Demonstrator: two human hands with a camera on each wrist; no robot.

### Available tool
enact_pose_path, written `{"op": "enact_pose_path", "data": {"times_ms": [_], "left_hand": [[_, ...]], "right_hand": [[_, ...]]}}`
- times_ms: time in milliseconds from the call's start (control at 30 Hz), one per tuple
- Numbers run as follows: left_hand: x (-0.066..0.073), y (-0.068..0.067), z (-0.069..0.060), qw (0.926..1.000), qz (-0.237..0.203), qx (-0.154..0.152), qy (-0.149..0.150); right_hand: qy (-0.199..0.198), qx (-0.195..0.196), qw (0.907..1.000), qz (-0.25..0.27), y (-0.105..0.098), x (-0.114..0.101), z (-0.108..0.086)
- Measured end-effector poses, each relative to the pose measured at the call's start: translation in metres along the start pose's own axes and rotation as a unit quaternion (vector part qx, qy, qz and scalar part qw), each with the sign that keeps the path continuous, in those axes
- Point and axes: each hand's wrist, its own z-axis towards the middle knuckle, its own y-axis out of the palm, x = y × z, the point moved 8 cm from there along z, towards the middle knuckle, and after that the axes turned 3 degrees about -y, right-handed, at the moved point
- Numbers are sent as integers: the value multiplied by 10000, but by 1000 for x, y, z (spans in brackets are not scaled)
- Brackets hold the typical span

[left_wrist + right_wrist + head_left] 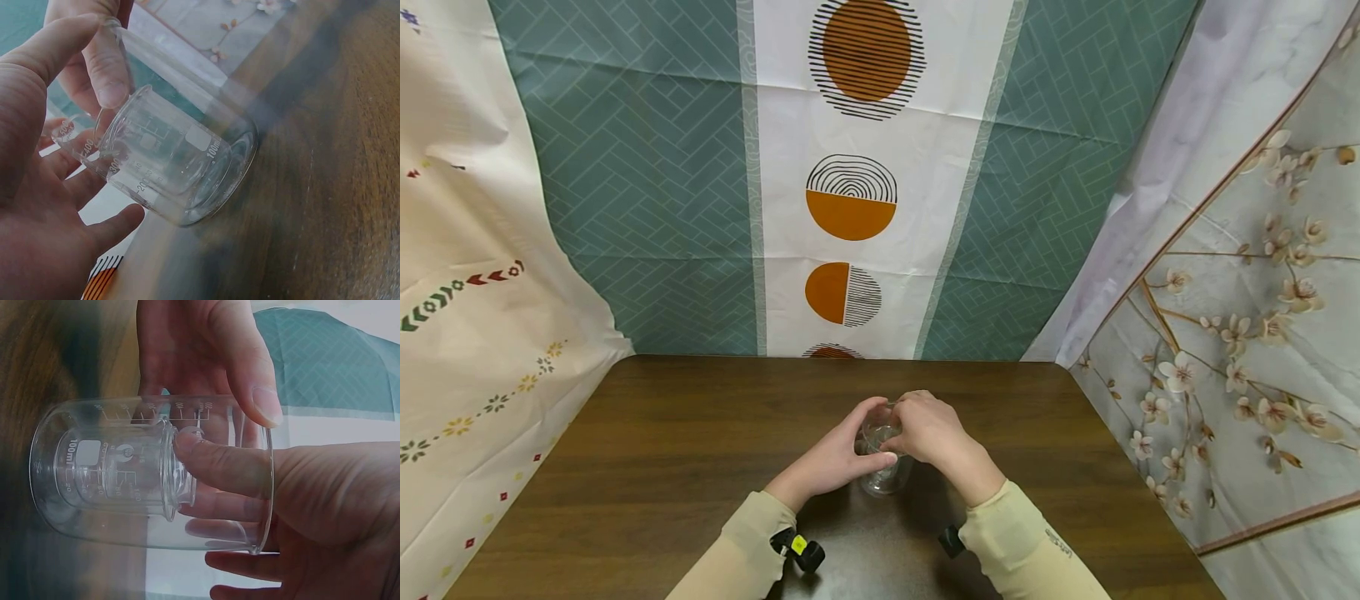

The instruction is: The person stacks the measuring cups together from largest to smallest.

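A large clear glass beaker [880, 482] stands on the table between both hands. My left hand [831, 458] grips its side, thumb on the near side and fingers round the far side. Inside it sits a smaller beaker marked 100 ml [94, 481]. A second, narrower glass rim shows at the mouth of that one, seemingly of a still smaller beaker [187, 478] nested in it. From above, my right hand [928, 429] reaches into the large beaker, and its thumb and fingers pinch this narrower rim. The right fingertips are partly hidden behind glass.
The dark wooden table [700, 417] extends around the beakers. Behind it hangs a green and white cloth [662, 208] with orange circles. Patterned cloths drape the left [467, 358] and right [1247, 350] sides. Each wrist wears a small black device.
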Motion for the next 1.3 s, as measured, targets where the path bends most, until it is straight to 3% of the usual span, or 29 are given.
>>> {"op": "enact_pose_path", "data": {"times_ms": [1300], "left_hand": [[1, 0, 0, 10000, -9, 43, 38]], "right_hand": [[81, 17, 10000, 42, 2, 2, 2]]}}
